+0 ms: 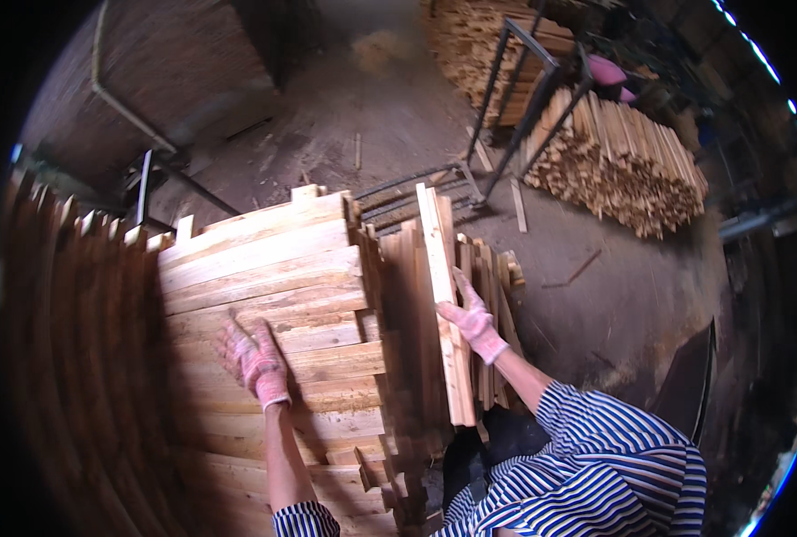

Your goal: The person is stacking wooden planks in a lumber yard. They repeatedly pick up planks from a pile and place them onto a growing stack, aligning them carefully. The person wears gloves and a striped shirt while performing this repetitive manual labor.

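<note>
Open air over the plank stack, between left hand and right hand. Crosswise pass to the right blocked by the slats in right hand; slat bundle just beyond. Left side: row of timbers walls off the stack. Ahead: 2 obstacles, low metal rack and taller metal frame. Wider room right of bundle, over floor, up to the wood pile.
</note>
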Available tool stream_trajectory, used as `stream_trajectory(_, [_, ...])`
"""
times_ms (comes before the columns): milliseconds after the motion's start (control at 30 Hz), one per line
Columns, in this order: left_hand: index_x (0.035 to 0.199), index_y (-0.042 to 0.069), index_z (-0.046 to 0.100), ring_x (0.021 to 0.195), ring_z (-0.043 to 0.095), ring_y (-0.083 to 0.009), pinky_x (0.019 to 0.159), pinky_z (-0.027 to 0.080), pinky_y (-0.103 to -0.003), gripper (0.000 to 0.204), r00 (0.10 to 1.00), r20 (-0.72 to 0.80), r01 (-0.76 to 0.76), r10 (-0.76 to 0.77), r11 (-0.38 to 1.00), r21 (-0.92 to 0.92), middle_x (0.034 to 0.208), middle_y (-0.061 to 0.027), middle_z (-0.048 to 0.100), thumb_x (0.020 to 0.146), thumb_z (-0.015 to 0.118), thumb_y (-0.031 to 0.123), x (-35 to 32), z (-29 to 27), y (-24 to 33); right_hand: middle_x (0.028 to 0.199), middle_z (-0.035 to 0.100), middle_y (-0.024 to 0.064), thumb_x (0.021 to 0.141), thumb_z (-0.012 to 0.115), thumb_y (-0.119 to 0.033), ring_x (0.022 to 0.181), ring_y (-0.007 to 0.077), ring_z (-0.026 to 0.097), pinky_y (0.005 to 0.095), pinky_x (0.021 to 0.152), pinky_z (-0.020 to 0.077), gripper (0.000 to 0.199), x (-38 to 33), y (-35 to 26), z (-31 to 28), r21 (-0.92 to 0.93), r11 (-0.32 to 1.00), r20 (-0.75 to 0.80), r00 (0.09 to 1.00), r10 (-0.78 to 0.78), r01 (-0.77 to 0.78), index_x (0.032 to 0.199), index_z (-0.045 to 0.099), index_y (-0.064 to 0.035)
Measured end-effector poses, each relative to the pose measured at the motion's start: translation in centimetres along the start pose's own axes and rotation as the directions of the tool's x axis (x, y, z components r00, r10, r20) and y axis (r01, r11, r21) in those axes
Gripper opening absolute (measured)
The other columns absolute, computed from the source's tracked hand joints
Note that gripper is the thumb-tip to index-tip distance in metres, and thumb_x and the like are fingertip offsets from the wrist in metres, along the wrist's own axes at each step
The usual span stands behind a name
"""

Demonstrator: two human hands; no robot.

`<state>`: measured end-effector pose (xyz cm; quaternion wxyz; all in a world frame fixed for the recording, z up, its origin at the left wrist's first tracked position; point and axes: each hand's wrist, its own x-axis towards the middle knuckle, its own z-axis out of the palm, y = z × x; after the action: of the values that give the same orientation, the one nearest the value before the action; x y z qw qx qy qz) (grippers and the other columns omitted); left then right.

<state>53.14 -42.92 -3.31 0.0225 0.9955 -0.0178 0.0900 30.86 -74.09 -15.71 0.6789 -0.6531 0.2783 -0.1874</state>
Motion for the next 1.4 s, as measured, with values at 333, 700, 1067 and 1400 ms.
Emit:
stream_trajectory(333, [0.160, 0.007, 0.024, 0.156, 0.011, -0.0352, 0.126, 0.003, -0.047, 0.088, 0.989, 0.116, 0.089, -0.090, 0.996, 0.007, 0.164, -0.0210, 0.026, 0.097, 0.039, 0.067, 0.3, -1.5, -0.6, 0.138, 0.058, 0.0096, 0.077, 0.081, -0.016, 0.121, 0.0240, 0.059, 0.0351, 0.106, 0.0461, 0.083, 11.6, -22.6, 12.3, 0.058, 0.981, 0.685, 0.708, -0.172, 0.183, 0.151, 0.045, -0.0112])
stream_trajectory(700, [0.159, 0.005, 0.025, 0.154, 0.016, -0.0389, 0.125, 0.005, -0.051, 0.085, 0.985, 0.162, 0.055, -0.056, 0.998, 0.009, 0.163, -0.0233, 0.028, 0.099, 0.037, 0.065, 0.9, -1.7, 0.9, 0.133, 0.062, 0.0146, 0.096, 0.062, -0.041, 0.123, 0.0333, 0.060, 0.0384, 0.101, 0.0494, 0.042, 29.7, -20.3, 35.4, -0.461, 0.451, 0.872, 0.484, 0.071, 0.764, 0.136, 0.064, -0.0321])
stream_trajectory(1067, [0.158, 0.007, 0.031, 0.152, 0.019, -0.0388, 0.124, 0.011, -0.053, 0.083, 0.979, 0.165, 0.122, -0.119, 0.992, -0.011, 0.162, -0.0230, 0.030, 0.096, 0.047, 0.061, -0.7, -2.6, -2.0, 0.143, 0.062, 0.0038, 0.102, 0.057, -0.022, 0.127, 0.0176, 0.058, 0.0249, 0.105, 0.0448, 0.041, 26.8, -15.9, 41.9, -0.224, 0.801, 0.903, 0.427, -0.044, 0.556, 0.142, 0.059, -0.0132])
stream_trajectory(1400, [0.160, 0.010, 0.028, 0.154, 0.017, -0.0375, 0.125, 0.008, -0.051, 0.090, 0.999, 0.028, 0.035, -0.035, 0.999, -0.014, 0.163, -0.0225, 0.028, 0.097, 0.034, 0.073, 0.6, 1.2, -0.1, 0.166, 0.025, 0.0172, 0.088, 0.068, -0.051, 0.144, 0.0422, 0.039, 0.0517, 0.116, 0.0349, 0.088, 21.6, -17.2, 24.2, -0.241, 0.320, 0.603, 0.400, -0.690, 0.916, 0.160, 0.028, -0.0205])
